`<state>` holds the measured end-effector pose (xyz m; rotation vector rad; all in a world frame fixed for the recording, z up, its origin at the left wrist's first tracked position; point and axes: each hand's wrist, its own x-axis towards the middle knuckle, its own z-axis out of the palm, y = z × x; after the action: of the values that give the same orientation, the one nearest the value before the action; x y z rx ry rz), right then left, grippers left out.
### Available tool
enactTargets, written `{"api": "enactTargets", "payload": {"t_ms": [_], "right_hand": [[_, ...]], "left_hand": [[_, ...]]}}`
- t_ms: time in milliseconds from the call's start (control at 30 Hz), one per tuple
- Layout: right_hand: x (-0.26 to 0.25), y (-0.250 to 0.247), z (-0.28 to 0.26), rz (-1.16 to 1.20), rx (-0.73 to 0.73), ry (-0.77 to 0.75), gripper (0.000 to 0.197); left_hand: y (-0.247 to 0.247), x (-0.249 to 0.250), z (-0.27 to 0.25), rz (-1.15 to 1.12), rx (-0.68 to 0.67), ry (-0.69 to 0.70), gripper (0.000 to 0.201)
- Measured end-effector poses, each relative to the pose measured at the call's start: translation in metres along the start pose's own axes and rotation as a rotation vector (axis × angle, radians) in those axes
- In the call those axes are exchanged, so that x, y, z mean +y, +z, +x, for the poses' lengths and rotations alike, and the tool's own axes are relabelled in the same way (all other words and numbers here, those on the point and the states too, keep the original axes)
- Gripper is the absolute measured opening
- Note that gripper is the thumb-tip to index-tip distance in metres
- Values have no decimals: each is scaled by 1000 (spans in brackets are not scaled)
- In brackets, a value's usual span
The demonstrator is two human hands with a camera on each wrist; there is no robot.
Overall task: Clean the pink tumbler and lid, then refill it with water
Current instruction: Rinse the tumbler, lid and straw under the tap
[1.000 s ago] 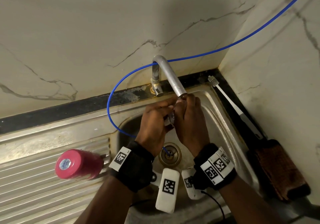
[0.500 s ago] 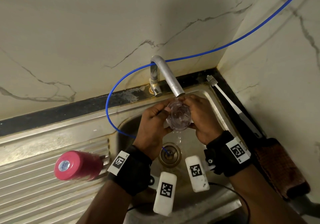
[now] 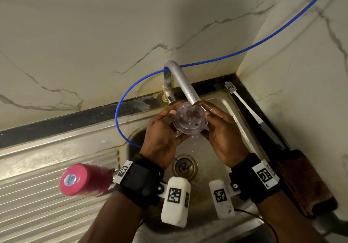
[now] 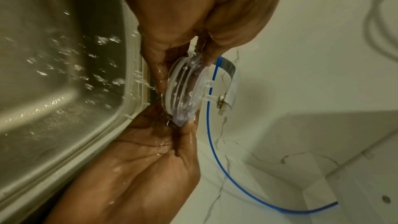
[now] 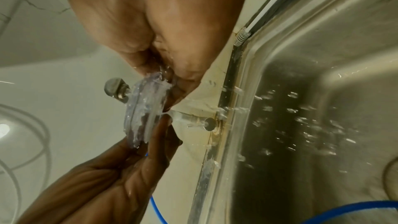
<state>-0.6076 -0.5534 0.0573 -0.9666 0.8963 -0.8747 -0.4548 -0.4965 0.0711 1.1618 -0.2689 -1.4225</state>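
Tilted flatter now, lid [image 3: 190, 119] sits pinched between left hand [image 3: 162, 139] and right hand [image 3: 224, 135].

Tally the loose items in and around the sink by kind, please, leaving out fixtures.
Pink tumbler, lying on the drainboard: 1
Clear round plastic lid, held under the tap by the left hand and the right hand: 1
White-handled bottle brush on the ledge: 1
Brown cloth: 1
Total: 4
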Motion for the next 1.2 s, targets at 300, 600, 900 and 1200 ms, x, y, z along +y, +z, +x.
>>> {"api": "enactTargets", "payload": {"t_ms": [300, 600, 900, 1200], "right_hand": [[12, 3, -4, -148, -47, -55, 49], [9, 7, -3, -358, 45, -183, 45], [11, 8, 1, -557, 246, -310, 28], [20, 18, -7, -411, 256, -216, 24]], "left_hand": [[-6, -4, 2, -50, 12, -44, 37], [-3, -5, 1, -73, 26, -55, 37], [6, -11, 5, -67, 119, -91, 37], [13, -8, 7, -107, 154, -95, 38]]}}
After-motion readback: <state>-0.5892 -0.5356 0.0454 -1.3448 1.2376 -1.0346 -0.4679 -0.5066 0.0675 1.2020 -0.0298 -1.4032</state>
